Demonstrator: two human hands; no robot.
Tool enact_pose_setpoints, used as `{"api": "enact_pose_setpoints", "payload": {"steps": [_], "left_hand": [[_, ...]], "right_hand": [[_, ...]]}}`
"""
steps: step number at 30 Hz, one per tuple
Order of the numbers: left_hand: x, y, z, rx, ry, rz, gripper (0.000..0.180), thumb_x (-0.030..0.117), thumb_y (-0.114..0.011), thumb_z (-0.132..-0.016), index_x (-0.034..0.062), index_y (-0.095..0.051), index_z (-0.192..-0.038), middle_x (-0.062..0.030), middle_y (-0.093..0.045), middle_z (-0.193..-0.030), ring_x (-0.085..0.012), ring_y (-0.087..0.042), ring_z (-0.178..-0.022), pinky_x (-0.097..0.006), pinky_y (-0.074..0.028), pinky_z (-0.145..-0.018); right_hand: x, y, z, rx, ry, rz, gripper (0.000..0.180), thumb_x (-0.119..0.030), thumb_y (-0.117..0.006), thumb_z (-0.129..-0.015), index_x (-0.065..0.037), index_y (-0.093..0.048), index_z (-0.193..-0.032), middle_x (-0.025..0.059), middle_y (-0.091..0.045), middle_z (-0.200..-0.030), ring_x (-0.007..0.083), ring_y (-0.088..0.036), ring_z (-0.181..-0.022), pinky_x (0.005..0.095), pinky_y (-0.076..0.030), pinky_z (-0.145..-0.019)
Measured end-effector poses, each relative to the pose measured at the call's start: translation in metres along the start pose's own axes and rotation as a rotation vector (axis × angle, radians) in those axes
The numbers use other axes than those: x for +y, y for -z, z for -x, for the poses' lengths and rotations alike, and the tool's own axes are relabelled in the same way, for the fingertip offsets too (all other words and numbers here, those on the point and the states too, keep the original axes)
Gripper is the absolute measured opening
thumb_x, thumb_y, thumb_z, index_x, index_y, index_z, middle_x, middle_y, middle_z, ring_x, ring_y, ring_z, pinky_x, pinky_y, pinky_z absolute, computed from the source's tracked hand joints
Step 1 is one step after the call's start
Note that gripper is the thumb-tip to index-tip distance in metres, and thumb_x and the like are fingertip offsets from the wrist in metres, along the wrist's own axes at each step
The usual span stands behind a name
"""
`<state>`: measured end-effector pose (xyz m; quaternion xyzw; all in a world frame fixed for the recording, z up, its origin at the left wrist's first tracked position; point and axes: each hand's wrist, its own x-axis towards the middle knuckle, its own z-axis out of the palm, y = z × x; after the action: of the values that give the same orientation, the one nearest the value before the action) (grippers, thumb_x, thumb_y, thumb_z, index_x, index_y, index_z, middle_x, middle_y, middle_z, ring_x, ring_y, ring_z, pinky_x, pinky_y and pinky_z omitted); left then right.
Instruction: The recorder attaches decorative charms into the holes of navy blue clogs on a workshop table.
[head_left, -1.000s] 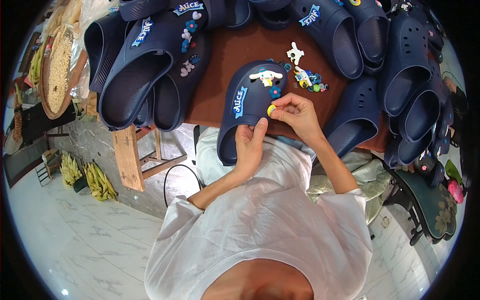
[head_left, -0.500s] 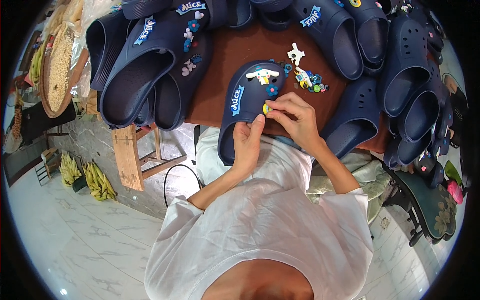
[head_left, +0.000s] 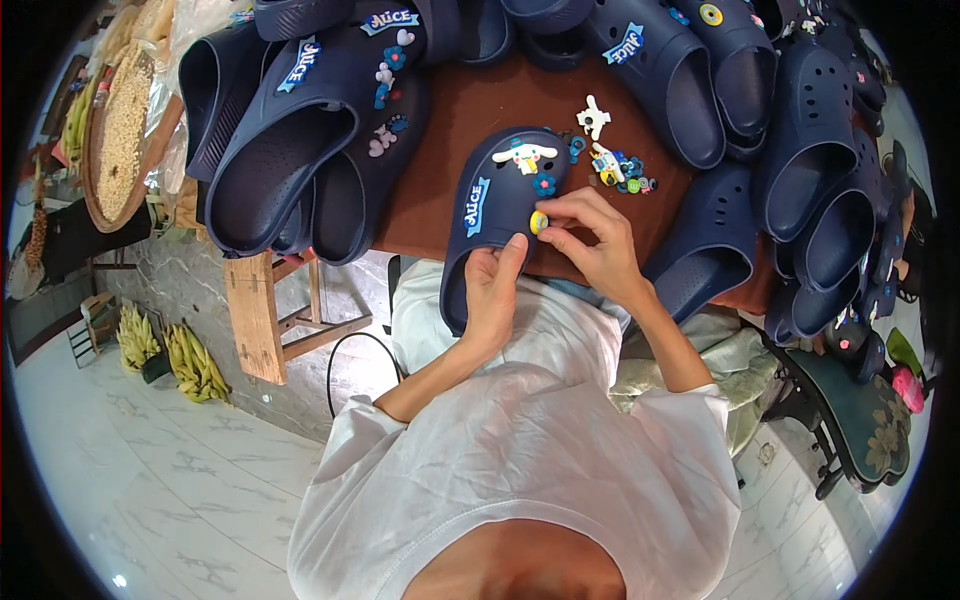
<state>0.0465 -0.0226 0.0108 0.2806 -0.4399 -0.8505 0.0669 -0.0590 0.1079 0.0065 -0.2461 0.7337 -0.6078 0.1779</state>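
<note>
A navy clog (head_left: 505, 215) lies at the near edge of the brown table, its heel end reaching over my lap. My left hand (head_left: 492, 295) grips its side by the foot opening, thumb on top and fingers tucked inside. Between the thumb and fingertips of my right hand (head_left: 595, 240) is a round yellow shoe charm (head_left: 539, 222), held at the clog's right side. On the clog's upper are a blue lettered banner charm (head_left: 477, 206), a white long-eared character charm (head_left: 524, 155) and a blue flower charm (head_left: 544, 186).
Loose charms (head_left: 618, 168) and a white character charm (head_left: 593, 118) lie on the brown tabletop (head_left: 470, 95). Navy clogs crowd both sides, such as one with charms (head_left: 285, 165) at left and a plain one (head_left: 705, 235) at right. A wooden stool (head_left: 255, 320) stands below left.
The whole view has shifted slightly. The yellow charm stays pinched in my right fingertips and shows a little more of its face. My left hand keeps its hold on the clog.
</note>
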Motion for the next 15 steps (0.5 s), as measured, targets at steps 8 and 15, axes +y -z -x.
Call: {"api": "enact_pose_setpoints", "payload": {"steps": [8, 15], "left_hand": [[-0.003, -0.006, -0.003, 0.01, -0.056, -0.002, 0.029, 0.008, -0.065, -0.097, -0.0038, -0.061, -0.122, -0.0065, -0.065, -0.12, -0.0092, -0.059, -0.108, -0.026, -0.046, -0.094], [0.006, -0.012, -0.011, 0.074, 0.025, -0.11, 0.028, 0.008, -0.07, -0.093, -0.0043, -0.064, -0.117, -0.0064, -0.068, -0.114, -0.0104, -0.063, -0.1, -0.025, -0.049, -0.088]], "right_hand": [[-0.006, 0.004, -0.011, -0.117, 0.126, 0.175, 0.029, -0.003, -0.075, -0.083, -0.005, -0.073, -0.112, 0.0105, -0.064, -0.098, 0.022, -0.066, -0.082, 0.0318, -0.052, -0.07], [-0.007, -0.004, 0.004, -0.031, 0.18, 0.197, 0.033, 0.002, -0.068, -0.086, -0.005, -0.07, -0.119, 0.0108, -0.064, -0.098, 0.0226, -0.066, -0.084, 0.0317, -0.052, -0.071]]}}
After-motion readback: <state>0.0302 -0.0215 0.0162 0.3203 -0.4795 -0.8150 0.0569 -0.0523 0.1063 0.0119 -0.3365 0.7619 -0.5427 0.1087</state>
